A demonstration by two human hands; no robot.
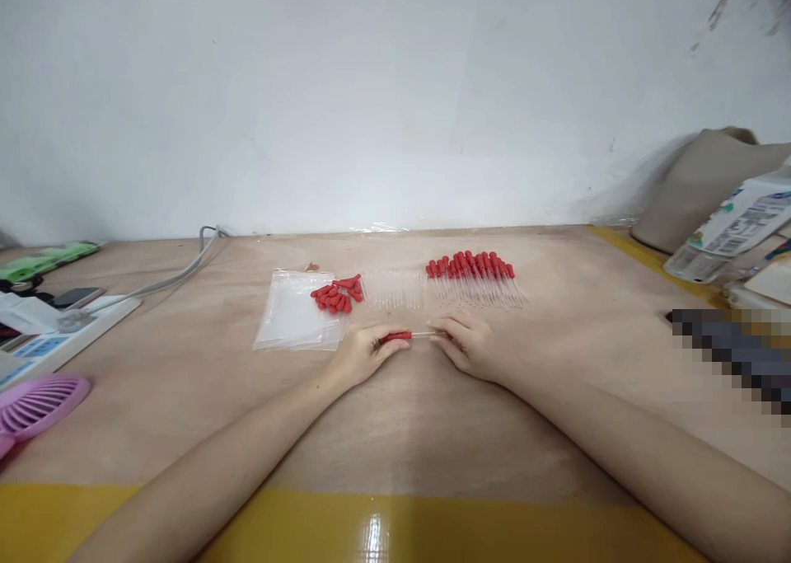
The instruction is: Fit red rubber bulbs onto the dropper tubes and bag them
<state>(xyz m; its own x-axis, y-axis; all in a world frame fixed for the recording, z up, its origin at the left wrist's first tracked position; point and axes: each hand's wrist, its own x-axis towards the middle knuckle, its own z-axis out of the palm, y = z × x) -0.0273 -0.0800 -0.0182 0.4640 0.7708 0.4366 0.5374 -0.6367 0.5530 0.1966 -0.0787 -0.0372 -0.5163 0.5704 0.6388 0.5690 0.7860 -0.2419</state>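
My left hand pinches the red rubber bulb of a dropper. My right hand grips the clear glass tube of the same dropper; the two parts meet between the hands, just above the table. Behind the hands lie a small heap of loose red bulbs, a row of bare glass tubes and a row of several finished droppers with red bulbs.
Clear plastic bags lie left of the bulbs. A white power strip with a grey cable, a pink fan and a green item sit at the left. A beige bag and packages stand at the right. Yellow tape edges the table front.
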